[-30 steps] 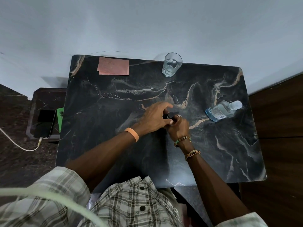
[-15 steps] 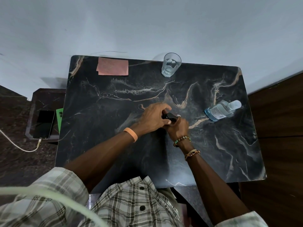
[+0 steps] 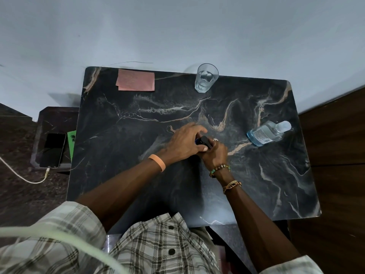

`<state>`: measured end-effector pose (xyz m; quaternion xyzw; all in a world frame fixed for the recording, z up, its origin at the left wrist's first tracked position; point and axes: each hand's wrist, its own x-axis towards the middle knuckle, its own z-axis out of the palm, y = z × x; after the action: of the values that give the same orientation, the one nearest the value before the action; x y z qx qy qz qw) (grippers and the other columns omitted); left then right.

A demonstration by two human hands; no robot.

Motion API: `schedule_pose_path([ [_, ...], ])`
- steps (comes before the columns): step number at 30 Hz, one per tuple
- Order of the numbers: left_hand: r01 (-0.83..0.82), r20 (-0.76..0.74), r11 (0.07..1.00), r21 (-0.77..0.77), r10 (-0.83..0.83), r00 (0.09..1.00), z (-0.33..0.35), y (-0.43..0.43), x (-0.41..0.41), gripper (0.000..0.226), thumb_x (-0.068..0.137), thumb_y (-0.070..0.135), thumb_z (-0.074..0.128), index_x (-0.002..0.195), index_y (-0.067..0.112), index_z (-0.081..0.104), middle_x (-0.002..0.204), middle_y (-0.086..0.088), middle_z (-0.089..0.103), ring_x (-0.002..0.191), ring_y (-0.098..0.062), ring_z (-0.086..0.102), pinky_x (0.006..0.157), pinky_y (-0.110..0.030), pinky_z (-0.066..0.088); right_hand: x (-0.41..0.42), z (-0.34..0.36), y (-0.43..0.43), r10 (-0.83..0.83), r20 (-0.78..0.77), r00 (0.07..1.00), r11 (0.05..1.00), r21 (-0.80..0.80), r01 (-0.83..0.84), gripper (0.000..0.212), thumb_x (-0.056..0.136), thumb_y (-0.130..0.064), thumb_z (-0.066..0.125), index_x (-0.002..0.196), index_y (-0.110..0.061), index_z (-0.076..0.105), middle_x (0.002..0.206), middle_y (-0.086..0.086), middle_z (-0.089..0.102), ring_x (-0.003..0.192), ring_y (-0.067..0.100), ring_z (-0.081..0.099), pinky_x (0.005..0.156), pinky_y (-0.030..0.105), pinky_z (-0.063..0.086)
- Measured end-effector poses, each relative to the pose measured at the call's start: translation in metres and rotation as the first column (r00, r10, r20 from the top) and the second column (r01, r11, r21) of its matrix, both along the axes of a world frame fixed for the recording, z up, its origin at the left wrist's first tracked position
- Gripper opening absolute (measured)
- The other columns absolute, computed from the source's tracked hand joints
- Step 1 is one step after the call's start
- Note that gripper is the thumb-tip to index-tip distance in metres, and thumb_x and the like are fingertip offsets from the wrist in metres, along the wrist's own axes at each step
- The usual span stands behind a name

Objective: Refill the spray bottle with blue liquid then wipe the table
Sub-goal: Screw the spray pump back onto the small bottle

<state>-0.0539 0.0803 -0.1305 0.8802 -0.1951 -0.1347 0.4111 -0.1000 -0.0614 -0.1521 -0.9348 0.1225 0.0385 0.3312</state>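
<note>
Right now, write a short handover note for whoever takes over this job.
Left hand grips the black sprayer top of the spray bottle; right hand holds the bottle below, mostly hidden.
Bottle of blue liquid stands capped at the table's right side; pink cloth lies at the far left corner.
Done: nothing visible.
Left: open, refill, close, wipe.

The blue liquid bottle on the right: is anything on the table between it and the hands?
Nothing visible: only bare table lies between the blue liquid bottle and the right hand, which with the left hand grips the spray bottle.
</note>
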Motion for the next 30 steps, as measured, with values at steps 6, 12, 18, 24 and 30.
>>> schedule_pose_path([
  [6,0.007,-0.001,1.0,-0.022,-0.007,1.0,0.0,-0.001,-0.001,0.05,0.071,0.025,0.082,0.116,0.023,0.062,0.1,0.008,0.058,0.091,-0.008,0.055,0.08,-0.028,0.05,0.001,-0.002,-0.001,0.009,0.002,1.0,1.0,-0.011,-0.009,0.031,0.065,-0.027,0.081,0.094,-0.021,0.071,0.067,-0.006,0.064,0.055,0.006,0.049,0.05,0.019,0.03],
  [12,-0.012,0.0,1.0,-0.027,0.012,1.0,0.0,-0.001,0.001,0.046,0.071,0.019,0.083,0.114,0.021,0.065,0.097,0.006,0.062,0.087,-0.009,0.057,0.077,-0.03,0.052,0.0,-0.005,-0.001,-0.007,0.015,1.0,1.0,-0.002,0.007,0.035,0.062,-0.032,0.084,0.095,-0.025,0.071,0.056,-0.025,0.042,0.051,-0.007,0.04,0.047,0.014,0.025],
  [18,-0.014,0.016,0.999,-0.03,0.014,1.0,0.001,0.0,0.001,0.045,0.071,0.018,0.084,0.112,0.017,0.067,0.097,0.003,0.064,0.086,-0.011,0.059,0.074,-0.025,0.051,0.0,-0.008,-0.002,0.002,0.006,1.0,0.999,0.034,-0.002,0.042,0.064,-0.035,0.085,0.103,-0.028,0.071,0.066,-0.025,0.054,0.057,-0.008,0.05,0.048,0.006,0.035],
  [24,-0.036,0.004,0.999,-0.036,0.036,0.999,0.001,0.001,0.0,0.046,0.069,0.022,0.085,0.111,0.016,0.067,0.097,0.003,0.064,0.083,-0.009,0.057,0.071,-0.022,0.047,0.001,-0.009,-0.003,0.016,0.01,1.0,0.999,0.031,-0.016,0.042,0.064,-0.036,0.085,0.102,-0.028,0.071,0.074,-0.017,0.062,0.061,-0.006,0.054,0.055,0.009,0.037],
  [30,-0.015,-0.016,0.999,-0.034,0.015,1.0,0.0,0.003,0.002,0.051,0.068,0.024,0.086,0.114,0.017,0.066,0.098,0.005,0.062,0.084,-0.007,0.055,0.072,-0.018,0.044,0.0,-0.011,-0.005,0.002,0.017,1.0,0.998,0.062,-0.003,0.043,0.062,-0.035,0.086,0.102,-0.025,0.072,0.08,-0.007,0.071,0.066,0.003,0.06,0.056,0.016,0.045],
])
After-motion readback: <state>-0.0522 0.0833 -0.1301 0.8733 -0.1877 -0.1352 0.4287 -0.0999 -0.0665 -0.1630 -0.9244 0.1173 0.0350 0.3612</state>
